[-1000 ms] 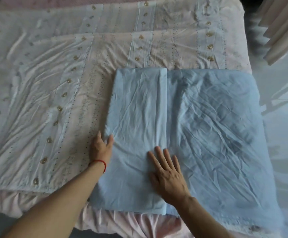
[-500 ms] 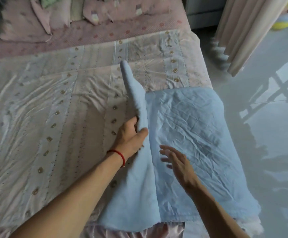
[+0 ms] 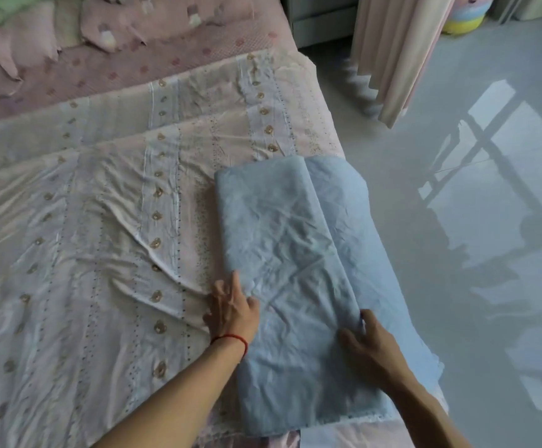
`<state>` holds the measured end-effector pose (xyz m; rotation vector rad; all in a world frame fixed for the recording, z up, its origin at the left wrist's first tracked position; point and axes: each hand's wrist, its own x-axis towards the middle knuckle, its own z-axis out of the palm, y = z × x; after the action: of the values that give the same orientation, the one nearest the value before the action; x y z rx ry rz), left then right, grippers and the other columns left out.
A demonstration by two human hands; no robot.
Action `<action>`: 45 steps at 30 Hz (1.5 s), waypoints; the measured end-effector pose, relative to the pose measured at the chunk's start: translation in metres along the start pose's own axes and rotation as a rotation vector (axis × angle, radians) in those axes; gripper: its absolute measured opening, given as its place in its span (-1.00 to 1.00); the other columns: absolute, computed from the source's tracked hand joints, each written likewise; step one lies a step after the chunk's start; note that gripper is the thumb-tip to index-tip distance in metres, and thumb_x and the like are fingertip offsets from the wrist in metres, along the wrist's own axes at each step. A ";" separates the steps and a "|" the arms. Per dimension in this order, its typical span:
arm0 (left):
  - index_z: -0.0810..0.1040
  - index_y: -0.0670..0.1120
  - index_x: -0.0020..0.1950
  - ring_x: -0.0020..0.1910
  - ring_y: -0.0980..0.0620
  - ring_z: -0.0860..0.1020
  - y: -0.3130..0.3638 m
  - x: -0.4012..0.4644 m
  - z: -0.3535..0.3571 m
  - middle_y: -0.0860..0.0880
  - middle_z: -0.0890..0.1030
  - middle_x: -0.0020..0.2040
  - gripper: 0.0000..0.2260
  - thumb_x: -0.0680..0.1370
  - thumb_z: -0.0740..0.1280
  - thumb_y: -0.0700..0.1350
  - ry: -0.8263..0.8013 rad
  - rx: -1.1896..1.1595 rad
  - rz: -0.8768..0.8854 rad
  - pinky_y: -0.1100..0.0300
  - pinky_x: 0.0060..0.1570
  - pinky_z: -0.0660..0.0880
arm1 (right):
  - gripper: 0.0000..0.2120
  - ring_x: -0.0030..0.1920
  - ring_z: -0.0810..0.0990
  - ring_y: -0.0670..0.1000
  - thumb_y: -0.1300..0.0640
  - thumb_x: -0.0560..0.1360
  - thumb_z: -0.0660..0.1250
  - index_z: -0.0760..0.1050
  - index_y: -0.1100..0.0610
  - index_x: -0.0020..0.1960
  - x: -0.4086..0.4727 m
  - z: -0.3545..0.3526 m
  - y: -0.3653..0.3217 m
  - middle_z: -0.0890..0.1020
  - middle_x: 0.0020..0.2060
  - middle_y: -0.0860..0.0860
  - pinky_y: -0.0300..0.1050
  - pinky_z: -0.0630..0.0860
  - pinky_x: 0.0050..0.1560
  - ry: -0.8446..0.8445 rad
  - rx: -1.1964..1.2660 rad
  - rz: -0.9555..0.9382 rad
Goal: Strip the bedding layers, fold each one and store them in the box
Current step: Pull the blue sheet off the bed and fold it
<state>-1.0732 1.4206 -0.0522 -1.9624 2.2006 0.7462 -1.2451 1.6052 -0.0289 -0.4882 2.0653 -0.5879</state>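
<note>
the bed point(image 3: 69, 270) filled most of the view, spread with a pale striped sheet point(image 3: 107, 221) dotted with small motifs, and pink pillows point(image 3: 107, 30) lay at its head. a curtain point(image 3: 392, 53) hung over the grey floor point(image 3: 457, 205) on the right. near the bed's right edge lay the blue sheet point(image 3: 282, 253), folded into a long panel with one flap lying over the rest. the left hand point(image 3: 230, 310), a red string point(image 3: 232, 339) at its wrist, rested flat with straight fingers on the panel's left edge. the right hand point(image 3: 365, 342) curled over the flap's free edge, seemingly pinching it. folding of this layer looked under way; the next move likely called for smoothing the flap and bringing one end over the other. no box was in view.
</note>
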 end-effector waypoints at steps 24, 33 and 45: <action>0.15 0.23 0.59 0.46 -0.14 0.39 0.000 0.145 -0.050 -0.13 0.38 0.51 -0.25 0.47 0.18 -0.29 -0.185 -0.346 0.274 -0.01 0.45 0.36 | -0.05 0.33 0.35 0.64 0.10 0.25 0.36 0.19 -0.14 0.61 -0.019 0.168 -0.065 0.33 0.38 0.57 0.67 0.33 0.17 0.044 -0.696 -0.462; 0.13 0.31 0.58 0.41 -0.35 0.37 0.030 0.232 -0.073 -0.23 0.27 0.54 -0.34 0.46 -0.02 0.35 -0.039 0.331 0.434 -0.14 0.40 0.33 | -0.75 -0.18 0.63 0.53 0.17 0.25 0.26 0.67 0.02 -0.17 0.001 0.174 -0.082 0.64 -0.01 0.44 0.25 0.54 -0.50 0.047 -0.938 -0.354; 0.48 -0.05 0.35 0.32 -0.30 0.28 0.083 0.138 -0.198 -0.32 0.34 0.31 -0.68 0.63 0.13 -0.23 0.114 0.622 0.696 -0.08 0.27 0.30 | -0.38 -0.07 0.65 -0.03 0.09 0.51 0.19 0.10 -0.24 0.50 -0.092 0.000 -0.101 0.44 0.07 -0.11 -0.12 0.30 -0.25 0.307 -0.792 -0.619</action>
<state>-1.1268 1.2165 0.0916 -0.9686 2.7426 -0.0495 -1.1862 1.5737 0.0905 -1.6153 2.3947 -0.1531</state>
